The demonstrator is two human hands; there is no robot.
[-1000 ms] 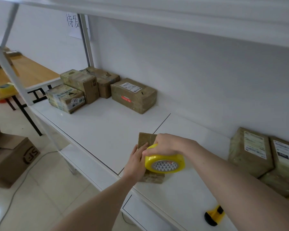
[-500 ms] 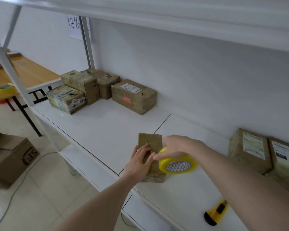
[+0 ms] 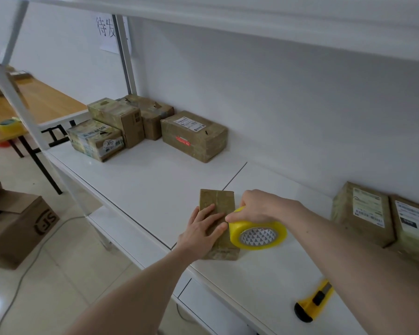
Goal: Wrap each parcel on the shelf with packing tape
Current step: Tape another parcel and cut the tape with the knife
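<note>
A small brown parcel (image 3: 218, 199) lies near the front edge of the white shelf (image 3: 155, 180). My left hand (image 3: 203, 229) presses flat on its top, fingers spread. Just right of the parcel, my right hand (image 3: 259, 206) grips a yellow roll of packing tape (image 3: 258, 234), held on its side against the parcel's right edge. Several taped parcels (image 3: 194, 135) stand at the far left of the shelf. Two labelled parcels (image 3: 363, 213) stand at the right against the wall.
A yellow utility knife (image 3: 313, 302) lies on the shelf near my right forearm. An open cardboard box (image 3: 17, 223) sits on the floor at left. Another tape roll (image 3: 9, 124) rests on a wooden table beyond the shelf post. A lower shelf board runs below.
My right hand carried the tape roll from over the parcel's top to its right side and lower. My left hand slid up onto the parcel's top.
</note>
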